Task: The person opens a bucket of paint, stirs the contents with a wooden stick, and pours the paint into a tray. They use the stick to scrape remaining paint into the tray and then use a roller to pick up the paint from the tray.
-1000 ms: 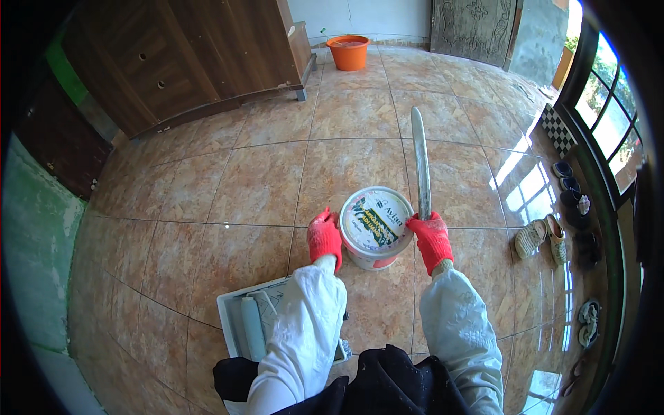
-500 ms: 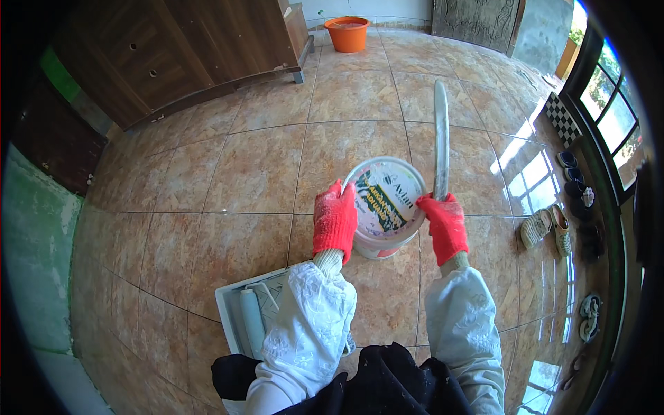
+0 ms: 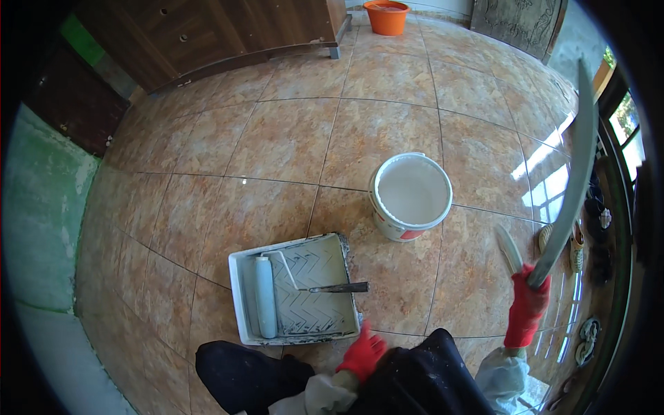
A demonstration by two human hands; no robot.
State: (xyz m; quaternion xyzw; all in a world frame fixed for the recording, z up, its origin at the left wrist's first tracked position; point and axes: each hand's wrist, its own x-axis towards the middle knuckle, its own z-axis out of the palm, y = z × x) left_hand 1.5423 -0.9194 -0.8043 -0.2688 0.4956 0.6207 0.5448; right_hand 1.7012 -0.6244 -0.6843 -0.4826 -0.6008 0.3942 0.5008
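A red glove covers my right hand [image 3: 528, 304], which is closed around the lower end of a long pale-grey stick [image 3: 579, 187] pointing up and away. Beside that grip shows a pale curved edge [image 3: 510, 249], apparently the bucket lid seen edge-on. My left hand [image 3: 362, 353], also red-gloved, is low near the tray's right corner, fingers apart and holding nothing. The white bucket [image 3: 411, 197] stands lidless on the tiles, its inside whitish. Left of it lies a white paint tray [image 3: 290, 243] with a pale-blue paint roller [image 3: 265, 297] resting in it, its black handle over the right rim.
Glossy brown tiles [image 3: 290, 145] cover the floor. A wooden cabinet [image 3: 242, 31] stands at the far left, an orange tub [image 3: 386, 19] at the back. Several shoes, including a patterned pair [image 3: 577, 250], line the right side. A green wall [image 3: 48, 200] bounds the left.
The lid has come off the bucket. My right hand has moved right with the stick. My left hand has let go of the bucket lid and dropped toward my body. The view has shifted, showing the whole tray.
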